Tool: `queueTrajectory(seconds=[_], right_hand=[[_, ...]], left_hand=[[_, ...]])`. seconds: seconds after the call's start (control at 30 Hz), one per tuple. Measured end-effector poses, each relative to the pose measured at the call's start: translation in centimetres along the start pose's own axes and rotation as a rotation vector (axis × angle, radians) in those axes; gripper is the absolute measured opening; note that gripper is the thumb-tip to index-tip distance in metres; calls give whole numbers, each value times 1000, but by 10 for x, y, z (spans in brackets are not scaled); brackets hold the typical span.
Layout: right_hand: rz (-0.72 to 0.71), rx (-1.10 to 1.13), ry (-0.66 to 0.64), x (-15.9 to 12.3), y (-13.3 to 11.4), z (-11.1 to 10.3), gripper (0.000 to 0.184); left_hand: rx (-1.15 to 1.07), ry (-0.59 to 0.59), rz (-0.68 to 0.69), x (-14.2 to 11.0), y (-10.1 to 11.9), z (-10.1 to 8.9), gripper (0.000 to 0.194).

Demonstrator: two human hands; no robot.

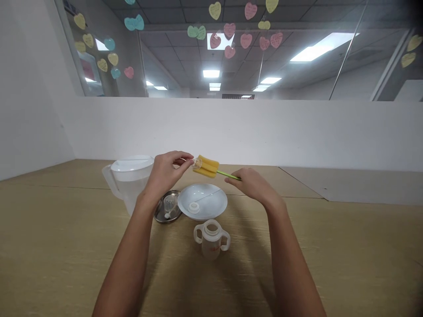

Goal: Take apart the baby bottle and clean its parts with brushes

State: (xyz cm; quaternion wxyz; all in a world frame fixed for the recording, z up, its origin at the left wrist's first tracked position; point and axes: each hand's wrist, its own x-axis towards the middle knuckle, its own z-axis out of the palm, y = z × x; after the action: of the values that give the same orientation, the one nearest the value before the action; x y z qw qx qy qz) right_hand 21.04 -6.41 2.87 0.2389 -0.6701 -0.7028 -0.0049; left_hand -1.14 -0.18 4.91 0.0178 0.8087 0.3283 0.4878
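My left hand point(168, 169) is raised above the table, its fingers pinched on a small clear plastic part point(197, 164). The yellow sponge head of a brush point(207, 166) touches that part. My right hand point(253, 181) is closed round the brush's thin green handle point(228, 175). Below the hands lies a white bowl point(211, 203) with a small white ring point(193, 207) in it. A two-handled baby cup point(212, 238) without its lid stands nearer to me.
A clear water pitcher with a white lid point(128, 179) stands to the left. A small steel dish point(161, 213) holding a clear cap sits beside the bowl. The wooden table point(330, 246) meets a white wall behind, with grey board at the right.
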Motion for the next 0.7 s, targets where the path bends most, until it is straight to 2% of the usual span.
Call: queueTrajectory(seconds=[0.3,0.7], right_hand=[[-11,-7,67,-5,-4,-3,38],[-7,31,40,-7,-7,-5,38]], left_hand=[[-49,-61,40,-2,2,-6,19],[-13,-55,86,-3,2,-6,17]])
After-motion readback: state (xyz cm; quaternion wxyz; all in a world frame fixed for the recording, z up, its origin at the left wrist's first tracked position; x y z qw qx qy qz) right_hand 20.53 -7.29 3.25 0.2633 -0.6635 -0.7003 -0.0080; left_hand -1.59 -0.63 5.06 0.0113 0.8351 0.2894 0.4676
